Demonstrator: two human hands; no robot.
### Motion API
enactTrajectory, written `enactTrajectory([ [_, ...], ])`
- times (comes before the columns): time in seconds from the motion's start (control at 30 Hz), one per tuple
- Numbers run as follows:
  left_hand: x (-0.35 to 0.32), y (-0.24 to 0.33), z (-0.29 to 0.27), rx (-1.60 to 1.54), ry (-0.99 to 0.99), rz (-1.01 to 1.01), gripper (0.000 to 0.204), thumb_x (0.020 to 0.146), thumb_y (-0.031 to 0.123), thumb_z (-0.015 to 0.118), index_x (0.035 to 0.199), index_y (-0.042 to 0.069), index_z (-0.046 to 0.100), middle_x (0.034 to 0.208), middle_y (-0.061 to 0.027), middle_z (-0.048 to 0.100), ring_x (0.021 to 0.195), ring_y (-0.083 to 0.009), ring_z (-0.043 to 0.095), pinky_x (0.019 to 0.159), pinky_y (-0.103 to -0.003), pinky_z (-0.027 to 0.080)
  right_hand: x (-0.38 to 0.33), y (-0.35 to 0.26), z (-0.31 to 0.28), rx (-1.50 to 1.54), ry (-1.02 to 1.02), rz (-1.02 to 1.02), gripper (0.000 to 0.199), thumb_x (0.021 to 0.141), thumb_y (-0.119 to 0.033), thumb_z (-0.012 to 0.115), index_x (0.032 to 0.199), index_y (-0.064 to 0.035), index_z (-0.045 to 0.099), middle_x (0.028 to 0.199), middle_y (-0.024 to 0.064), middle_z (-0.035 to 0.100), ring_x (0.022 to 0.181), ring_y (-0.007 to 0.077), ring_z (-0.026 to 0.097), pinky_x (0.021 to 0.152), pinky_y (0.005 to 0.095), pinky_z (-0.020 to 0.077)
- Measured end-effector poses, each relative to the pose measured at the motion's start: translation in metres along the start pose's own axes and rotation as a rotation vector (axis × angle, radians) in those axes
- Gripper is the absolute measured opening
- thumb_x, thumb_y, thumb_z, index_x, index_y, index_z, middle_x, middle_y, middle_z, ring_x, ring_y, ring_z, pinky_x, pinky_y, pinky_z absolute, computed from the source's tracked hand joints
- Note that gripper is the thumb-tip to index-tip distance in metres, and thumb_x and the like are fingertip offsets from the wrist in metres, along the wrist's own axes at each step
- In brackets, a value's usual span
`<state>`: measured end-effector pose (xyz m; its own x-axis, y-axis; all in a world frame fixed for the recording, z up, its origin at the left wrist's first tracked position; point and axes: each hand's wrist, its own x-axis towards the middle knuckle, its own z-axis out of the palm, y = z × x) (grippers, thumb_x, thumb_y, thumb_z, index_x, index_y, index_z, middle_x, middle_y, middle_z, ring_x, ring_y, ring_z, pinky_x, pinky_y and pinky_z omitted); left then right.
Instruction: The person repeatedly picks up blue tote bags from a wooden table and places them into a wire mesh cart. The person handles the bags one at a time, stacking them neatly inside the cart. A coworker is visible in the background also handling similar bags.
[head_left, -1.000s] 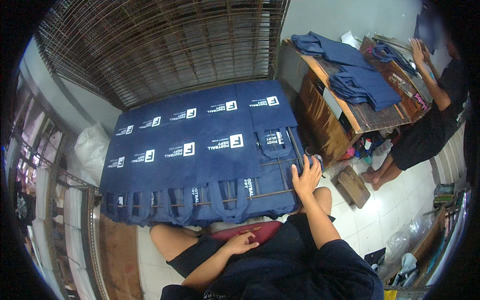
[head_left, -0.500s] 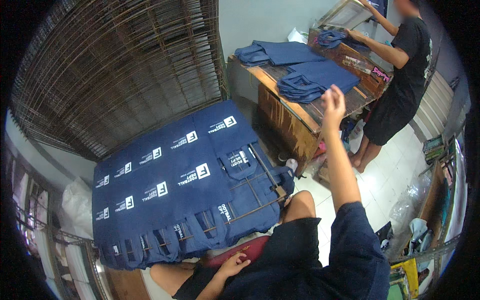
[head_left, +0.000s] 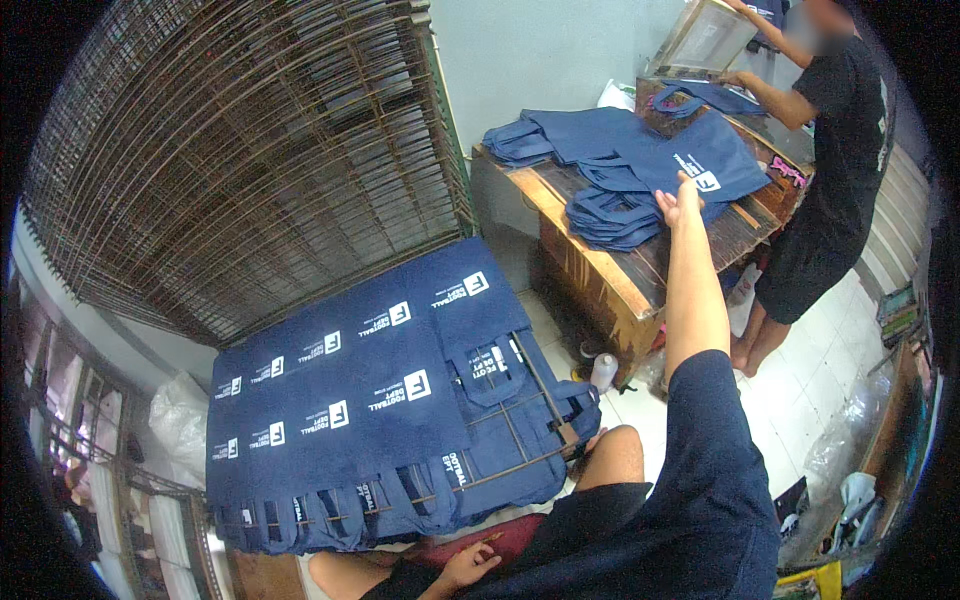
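My right hand [head_left: 681, 205] reaches out over the wooden table [head_left: 585, 262], fingers apart and palm partly turned up. Its fingertips overlap the near edge of a navy cloth bag [head_left: 735, 150] with a white print; I cannot tell whether they touch it. Under that bag lies a pile of navy bags [head_left: 610, 220], handles towards me. My left hand [head_left: 470, 566] rests low by my lap, beside a red seat [head_left: 510, 528], its fingers loosely curled and apart. Printed navy bags [head_left: 350, 400] lie in overlapping rows on a wire rack [head_left: 520, 440] before me.
A tall stack of wire racks [head_left: 250, 150] stands at the far left. Across the table a co-worker [head_left: 835, 150] holds up a framed screen [head_left: 705, 40], with another navy bag [head_left: 715, 96] below it. A pale bottle [head_left: 604, 372] stands on the floor by the table.
A printed bag now lies on top of the table pile, beneath my right hand. That hand has turned and stretched farther forward. The co-worker's screen is raised more. My view has shifted slightly.
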<state>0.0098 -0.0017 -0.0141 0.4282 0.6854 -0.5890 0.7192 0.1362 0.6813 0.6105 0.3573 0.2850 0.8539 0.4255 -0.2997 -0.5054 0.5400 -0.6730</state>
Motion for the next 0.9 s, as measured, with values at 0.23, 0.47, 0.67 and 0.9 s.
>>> enactTrajectory([
  [0.23,0.001,-0.005,0.005,0.043,-0.006,-0.04,0.041,0.081,0.048,0.064,0.1,0.011,0.058,0.071,-0.0064,0.06,0.069,-0.0177,0.059,0.065,-0.032,0.046,-0.026,-0.006,-0.012,-1.901,-0.045,-0.776,0.048,0.073,-0.029,0.059,0.113,-0.0036,0.06,0.112,0.0141,0.06,0.114,0.0314,0.05,0.096,0.0432,0.04],
  [0.47,0.004,-0.007,0.007,0.071,0.075,-0.023,0.042,0.079,0.047,0.066,0.098,0.01,0.06,0.07,-0.0075,0.061,0.066,-0.0231,0.061,0.063,-0.034,0.048,0.002,-0.015,-0.023,-1.86,-0.17,-1.026,0.022,0.083,-0.019,0.054,0.098,-0.005,0.062,0.102,0.0143,0.064,0.104,0.0324,0.055,0.082,0.0432,0.0488],
  [0.67,0.005,0.061,-0.005,-0.165,0.034,0.156,0.036,0.086,0.039,0.061,0.104,0.007,0.059,0.085,-0.0074,0.064,0.078,-0.0165,0.061,0.069,-0.034,0.048,-0.049,-0.053,-0.015,-1.386,-0.329,-1.624,0.017,0.085,-0.014,0.053,0.097,-0.0053,0.06,0.096,0.0155,0.062,0.09,0.0347,0.057,0.079,0.0429,0.0475],
  [0.9,0.056,0.26,-0.086,-1.059,-0.57,0.349,0.093,0.079,0.08,0.023,0.145,0.015,0.019,0.141,-0.0166,0.035,0.113,-0.0308,0.049,0.089,-0.046,0.043,-0.201,-0.137,-0.083,-1.112,-0.942,-1.203,0.025,0.075,0.007,0.052,0.099,0.0042,0.058,0.097,0.0089,0.061,0.093,0.016,0.057,0.085,0.0258,0.0421],
])
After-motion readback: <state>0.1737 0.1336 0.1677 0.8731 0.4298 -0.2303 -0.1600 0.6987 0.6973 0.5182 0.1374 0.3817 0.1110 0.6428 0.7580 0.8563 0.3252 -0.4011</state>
